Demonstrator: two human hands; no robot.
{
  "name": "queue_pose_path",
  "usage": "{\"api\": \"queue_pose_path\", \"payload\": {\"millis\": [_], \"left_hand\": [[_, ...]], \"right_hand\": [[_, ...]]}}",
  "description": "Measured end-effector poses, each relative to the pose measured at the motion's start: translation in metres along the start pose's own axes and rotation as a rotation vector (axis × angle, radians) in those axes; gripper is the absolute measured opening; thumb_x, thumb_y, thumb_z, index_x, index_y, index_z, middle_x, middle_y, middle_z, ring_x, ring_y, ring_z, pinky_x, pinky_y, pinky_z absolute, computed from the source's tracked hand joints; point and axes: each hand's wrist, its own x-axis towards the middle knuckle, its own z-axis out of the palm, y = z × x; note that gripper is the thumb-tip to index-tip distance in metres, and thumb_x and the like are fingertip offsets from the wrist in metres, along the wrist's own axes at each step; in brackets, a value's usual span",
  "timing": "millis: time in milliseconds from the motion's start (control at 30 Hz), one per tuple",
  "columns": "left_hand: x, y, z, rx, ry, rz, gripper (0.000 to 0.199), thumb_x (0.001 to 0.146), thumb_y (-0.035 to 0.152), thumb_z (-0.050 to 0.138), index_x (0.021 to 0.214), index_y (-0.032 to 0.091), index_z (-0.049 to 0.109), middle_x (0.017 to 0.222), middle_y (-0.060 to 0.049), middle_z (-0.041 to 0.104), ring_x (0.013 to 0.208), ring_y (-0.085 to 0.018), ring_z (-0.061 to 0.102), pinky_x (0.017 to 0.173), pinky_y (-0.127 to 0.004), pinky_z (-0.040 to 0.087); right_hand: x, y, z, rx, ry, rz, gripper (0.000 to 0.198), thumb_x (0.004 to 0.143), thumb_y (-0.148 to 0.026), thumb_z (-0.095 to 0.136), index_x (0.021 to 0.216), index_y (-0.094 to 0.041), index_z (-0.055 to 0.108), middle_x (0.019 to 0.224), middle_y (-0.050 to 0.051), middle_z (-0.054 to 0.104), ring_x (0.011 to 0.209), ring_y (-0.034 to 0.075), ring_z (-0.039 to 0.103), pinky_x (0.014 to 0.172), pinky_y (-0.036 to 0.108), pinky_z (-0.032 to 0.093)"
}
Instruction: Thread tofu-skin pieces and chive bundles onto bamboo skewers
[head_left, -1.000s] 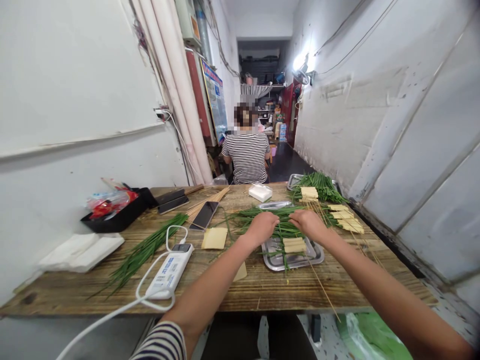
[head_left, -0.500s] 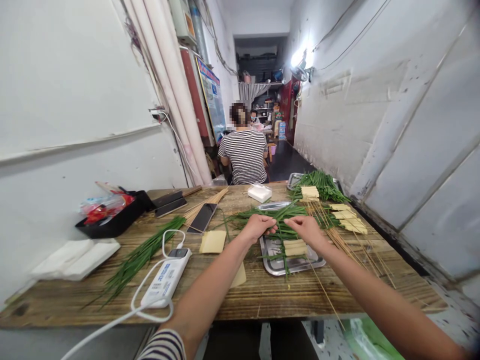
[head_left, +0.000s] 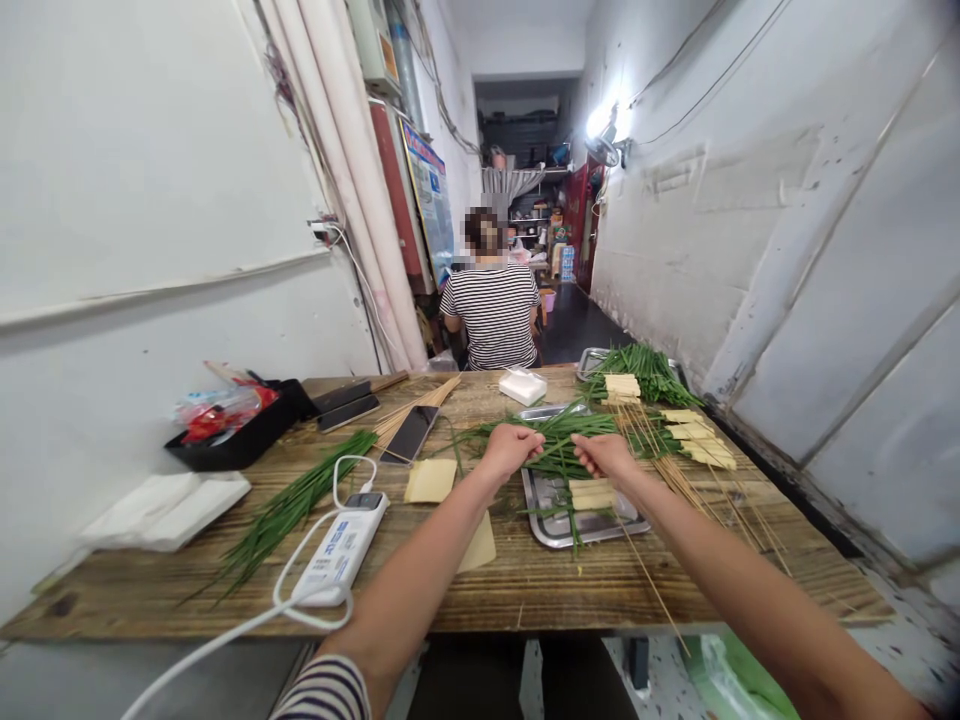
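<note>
My left hand (head_left: 514,450) is closed in a pinch on green chives (head_left: 556,428) over the metal tray (head_left: 550,535). Facing it, my right hand (head_left: 602,453) is also closed, its fingertips at the other end of the same strands. More chives lie in a heap under both hands. Below them in the tray rest pale yellow rolls (head_left: 592,494) with chive ends sticking out at the left; a thin bamboo skewer (head_left: 651,575) runs from them toward the table's front edge. Left of the tray are square yellow sheets (head_left: 430,481), apparently tofu skin.
At right lie finished-looking skewered rolls (head_left: 697,440) and a second tray heaped with chives (head_left: 645,370). Leftward are a phone (head_left: 410,434), loose skewers (head_left: 397,410), a chive bunch (head_left: 300,500), a power strip (head_left: 341,550) and a black box (head_left: 225,440). A person (head_left: 491,310) sits beyond the table.
My right hand has come down slightly, its fingers more curled. My left hand has stayed about level, pinching over the chives. The view has shifted slightly.
</note>
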Motion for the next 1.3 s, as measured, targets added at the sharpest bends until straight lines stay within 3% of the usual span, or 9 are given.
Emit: {"api": "queue_pose_path", "payload": {"millis": [100,167,300,400,567,667,900,1067,1300], "left_hand": [[-0.006,0.007,-0.012,0.19,0.027,0.075,0.026,0.079,0.023,0.053,0.056,0.014,0.062,0.051,0.0,0.058,0.05,-0.011,0.052,0.053,-0.021,0.037],[-0.011,0.014,-0.017,0.318,0.029,0.139,0.027,0.078,0.02,0.054,0.051,0.015,0.059,0.049,0.0,0.054,0.053,-0.012,0.051,0.056,-0.022,0.035],[-0.02,0.03,-0.017,0.501,-0.023,0.23,0.027,0.076,0.015,0.054,0.049,0.016,0.058,0.051,-0.002,0.055,0.058,-0.015,0.052,0.059,-0.024,0.033],[-0.025,0.037,-0.015,0.58,-0.071,0.27,0.025,0.076,0.015,0.054,0.053,0.016,0.062,0.055,-0.003,0.058,0.06,-0.016,0.053,0.058,-0.024,0.032],[-0.03,0.038,-0.021,0.632,-0.142,0.309,0.024,0.079,0.017,0.054,0.057,0.016,0.065,0.055,-0.002,0.059,0.058,-0.015,0.051,0.058,-0.024,0.032],[-0.031,0.037,-0.025,0.576,-0.181,0.399,0.023,0.083,0.019,0.051,0.068,0.016,0.068,0.063,-0.002,0.062,0.062,-0.014,0.053,0.061,-0.023,0.035],[-0.04,0.039,-0.026,0.424,-0.119,0.597,0.027,0.091,0.024,0.043,0.076,0.016,0.064,0.07,-0.002,0.059,0.071,-0.015,0.052,0.069,-0.024,0.038],[-0.044,0.036,-0.017,0.238,-0.023,0.533,0.032,0.091,0.032,0.042,0.071,0.016,0.061,0.069,-0.001,0.058,0.07,-0.014,0.05,0.068,-0.023,0.037],[-0.047,0.027,-0.006,-0.069,-0.1,0.329,0.035,0.086,0.04,0.046,0.067,0.013,0.059,0.057,0.003,0.047,0.056,-0.01,0.04,0.055,-0.02,0.032]], "right_hand": [[0.002,-0.008,-0.012,-0.147,0.102,-0.063,0.036,0.081,-0.042,0.055,0.056,-0.017,0.059,0.054,0.006,0.058,0.056,0.017,0.056,0.049,0.025,0.04],[-0.001,-0.02,-0.017,-0.266,0.117,-0.173,0.022,0.083,-0.034,0.054,0.077,-0.017,0.067,0.077,0.009,0.065,0.077,0.019,0.06,0.062,0.025,0.042],[-0.014,-0.046,-0.009,-0.824,-0.118,-0.552,0.034,0.082,-0.022,0.059,0.116,-0.019,0.059,0.103,0.01,0.064,0.093,0.02,0.059,0.075,0.026,0.041],[-0.02,-0.054,0.003,-1.015,-0.243,-0.606,0.024,0.084,-0.019,0.057,0.107,-0.016,0.063,0.095,0.011,0.065,0.087,0.021,0.06,0.071,0.025,0.041],[-0.019,-0.057,0.002,-0.984,-0.316,-0.613,0.019,0.085,-0.018,0.053,0.073,-0.015,0.068,0.079,0.01,0.068,0.074,0.019,0.062,0.066,0.025,0.04],[-0.017,-0.06,-0.01,-0.814,-0.373,-0.593,0.023,0.084,-0.025,0.056,0.066,-0.016,0.068,0.07,0.005,0.068,0.064,0.015,0.061,0.061,0.023,0.041],[-0.025,-0.062,-0.023,0.106,-0.492,-0.114,0.038,0.068,-0.051,0.069,0.056,-0.015,0.061,0.044,-0.003,0.056,0.039,0.009,0.05,0.04,0.02,0.041],[-0.036,-0.068,-0.011,0.393,-0.386,-0.028,0.038,0.06,-0.049,0.076,0.058,-0.013,0.063,0.046,-0.002,0.059,0.04,0.008,0.052,0.042,0.021,0.045],[-0.042,-0.065,0.003,0.494,-0.277,0.018,0.037,0.054,-0.047,0.08,0.058,-0.014,0.065,0.048,-0.001,0.06,0.041,0.009,0.054,0.043,0.022,0.049]]}}
